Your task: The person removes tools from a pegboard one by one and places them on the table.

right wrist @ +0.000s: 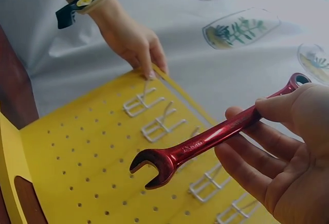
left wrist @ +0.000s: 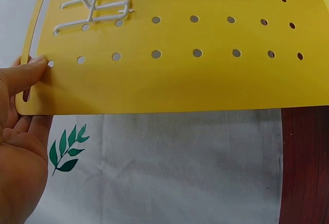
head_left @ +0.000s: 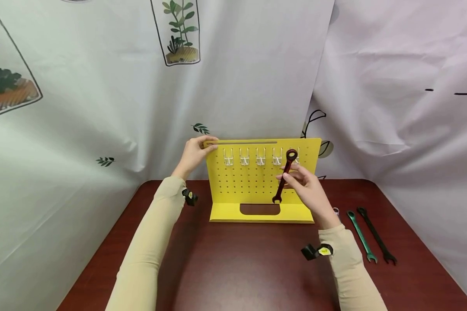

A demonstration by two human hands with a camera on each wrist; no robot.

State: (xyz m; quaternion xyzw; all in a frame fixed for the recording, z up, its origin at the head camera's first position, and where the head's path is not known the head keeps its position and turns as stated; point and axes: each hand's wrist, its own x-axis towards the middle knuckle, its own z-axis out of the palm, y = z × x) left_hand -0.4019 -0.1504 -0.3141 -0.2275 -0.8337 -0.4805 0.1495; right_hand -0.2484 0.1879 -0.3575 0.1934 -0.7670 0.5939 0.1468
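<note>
A yellow pegboard (head_left: 237, 181) stands upright on the table, with a row of white wire hooks (head_left: 260, 160) along its upper part. My left hand (head_left: 194, 153) grips its top left corner; in the left wrist view the thumb (left wrist: 32, 72) lies on the front face and the other fingers go behind. My right hand (head_left: 309, 190) holds a red combination wrench (right wrist: 205, 139) between thumb and fingers, in front of the board's right side. The ring end points up and the open jaw down in the head view. The wrench overlaps the rightmost hooks there.
On the dark red table (head_left: 249, 263), a green wrench (head_left: 361, 235) and a black wrench (head_left: 375, 233) lie at the right. Another wrench end (head_left: 336, 211) peeks out beside my right wrist. A printed white curtain (head_left: 257, 77) hangs behind the board and along the sides.
</note>
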